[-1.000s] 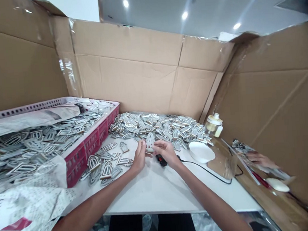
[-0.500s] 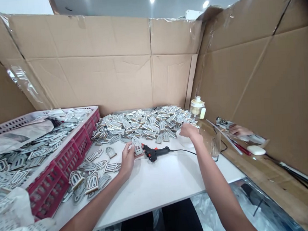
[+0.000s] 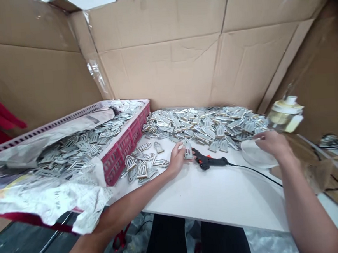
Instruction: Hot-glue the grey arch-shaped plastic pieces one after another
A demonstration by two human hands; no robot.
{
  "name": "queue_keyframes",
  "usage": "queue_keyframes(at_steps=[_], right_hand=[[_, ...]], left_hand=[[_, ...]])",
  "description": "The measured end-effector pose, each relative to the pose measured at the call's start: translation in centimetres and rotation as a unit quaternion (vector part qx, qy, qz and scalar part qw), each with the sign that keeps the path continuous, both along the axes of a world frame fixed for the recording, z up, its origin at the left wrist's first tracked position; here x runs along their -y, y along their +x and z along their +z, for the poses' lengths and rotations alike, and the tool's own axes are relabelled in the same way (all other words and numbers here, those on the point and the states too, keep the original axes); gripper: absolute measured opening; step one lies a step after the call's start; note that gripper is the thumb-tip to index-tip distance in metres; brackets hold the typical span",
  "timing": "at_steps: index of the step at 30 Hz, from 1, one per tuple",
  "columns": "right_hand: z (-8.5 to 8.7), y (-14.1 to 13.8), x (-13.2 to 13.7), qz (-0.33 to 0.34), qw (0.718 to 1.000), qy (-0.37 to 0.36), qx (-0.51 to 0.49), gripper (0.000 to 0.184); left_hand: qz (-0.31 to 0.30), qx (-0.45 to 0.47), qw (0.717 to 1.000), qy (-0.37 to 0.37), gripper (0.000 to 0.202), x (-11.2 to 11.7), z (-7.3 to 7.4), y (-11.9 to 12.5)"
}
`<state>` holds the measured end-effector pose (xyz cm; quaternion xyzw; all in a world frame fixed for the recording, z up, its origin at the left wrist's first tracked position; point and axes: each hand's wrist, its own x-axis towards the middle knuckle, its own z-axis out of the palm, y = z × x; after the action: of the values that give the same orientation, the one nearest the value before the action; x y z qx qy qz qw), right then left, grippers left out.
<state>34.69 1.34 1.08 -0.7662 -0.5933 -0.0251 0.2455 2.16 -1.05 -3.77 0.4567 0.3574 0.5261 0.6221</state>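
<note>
Arched piece [image 3: 187,150] within left grip [image 3: 176,159]

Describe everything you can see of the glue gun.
The glue gun is black, apparently plastic, with a small orange-red part near the head. It lies on the white tabletop, handle pointing right, head beside the arched piece held in the left hand. A black cord runs rightward from the handle's end. Whether the head touches hand or piece is unclear.

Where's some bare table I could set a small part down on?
The main bare patch is the white tabletop between the glue gun and its near edge. Crowded: heaped arched pieces at the back, loose ones beside the pink crate.
</note>
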Motion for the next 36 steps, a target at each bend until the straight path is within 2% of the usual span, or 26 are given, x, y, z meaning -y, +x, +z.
queue_keyframes(at_steps=[2,4,6,8,11,15,19,27,32,36], right_hand=[[0.1,-1.4,0.1,0.012,1.000,0.026,-0.011,0.024],[0.2,-3.9,0.3,0.082,0.992,0.059,-0.073,0.024],[0.0,-6.9,0.7,0.190,0.962,0.088,-0.174,0.028],[-0.5,-9.8,1.2,0.281,0.921,0.099,-0.252,0.034],[-1.2,-13.3,2.3,0.348,0.880,0.100,-0.307,0.035],[-2.1,-15.8,3.4,0.370,0.851,0.125,-0.350,0.028],[-2.9,-17.0,3.8,0.377,0.838,0.139,-0.370,0.025],[-3.3,-18.0,4.4,0.350,0.847,0.160,-0.367,0.023],[-3.5,-18.5,4.8,0.343,0.847,0.177,-0.364,0.022],[-3.5,-18.6,4.9,0.346,0.862,0.213,-0.304,0.018]], left_hand=[[-0.004,-0.001,1.000,-0.001,0.040,-0.1,-0.1,0.0],[-0.005,0.000,1.000,0.001,0.040,-0.2,-0.2,0.0],[0.003,0.007,1.000,0.014,0.039,-0.3,-0.2,-0.1],[0.017,0.012,0.999,0.028,0.037,-0.4,-0.1,-0.2],[0.026,0.008,0.999,0.034,0.035,-0.5,0.0,-0.3],[0.018,0.008,0.999,0.037,0.034,-0.5,0.2,-0.4],[0.004,-0.004,0.999,0.048,0.038,-0.2,0.3,-0.4],[-0.029,-0.036,0.993,0.108,0.042,0.3,0.0,-0.4],[-0.034,-0.038,0.993,0.110,0.043,0.4,-0.1,-0.2],[-0.031,-0.033,0.994,0.102,0.046,0.4,-0.2,-0.1]])
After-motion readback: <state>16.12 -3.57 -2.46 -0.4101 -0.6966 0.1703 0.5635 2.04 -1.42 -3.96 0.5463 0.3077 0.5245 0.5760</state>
